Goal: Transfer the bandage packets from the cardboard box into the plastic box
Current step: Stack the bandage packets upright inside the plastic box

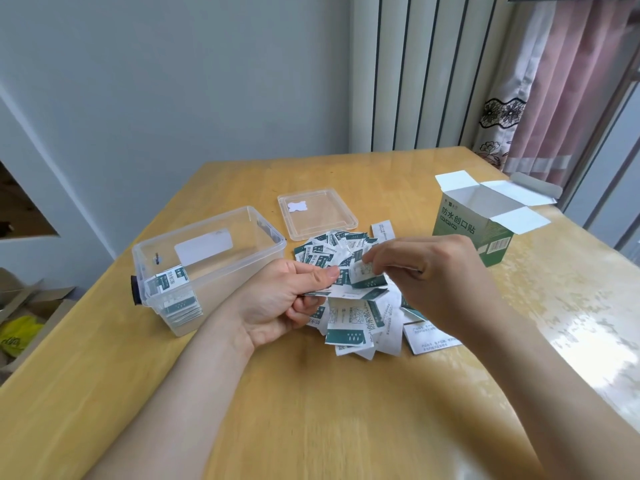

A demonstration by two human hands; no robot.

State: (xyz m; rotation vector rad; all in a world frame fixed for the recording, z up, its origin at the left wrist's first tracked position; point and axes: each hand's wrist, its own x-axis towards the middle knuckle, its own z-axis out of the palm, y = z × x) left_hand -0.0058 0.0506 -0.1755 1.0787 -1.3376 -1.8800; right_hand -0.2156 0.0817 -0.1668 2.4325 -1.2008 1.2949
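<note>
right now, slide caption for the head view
Left hand and right hand pinch bandage packets over the pile, plastic box partly filled, cardboard box open.

- One camera, worn on the person's head, looks forward and down onto the wooden table (311, 393) from its near side.
- It sits close: the left hand (277, 303) and right hand (433, 271) fill the middle of the view.
- The wall (173, 81) and curtain (571, 81) edge the top.

White-and-green bandage packets (346, 336) lie in a loose heap mid-scene; a few more are stacked in the near-left corner of the clear, lidless plastic box (239, 268), left of the heap. The green cardboard box (457, 220) stands upright at the far right, flaps open.
</note>
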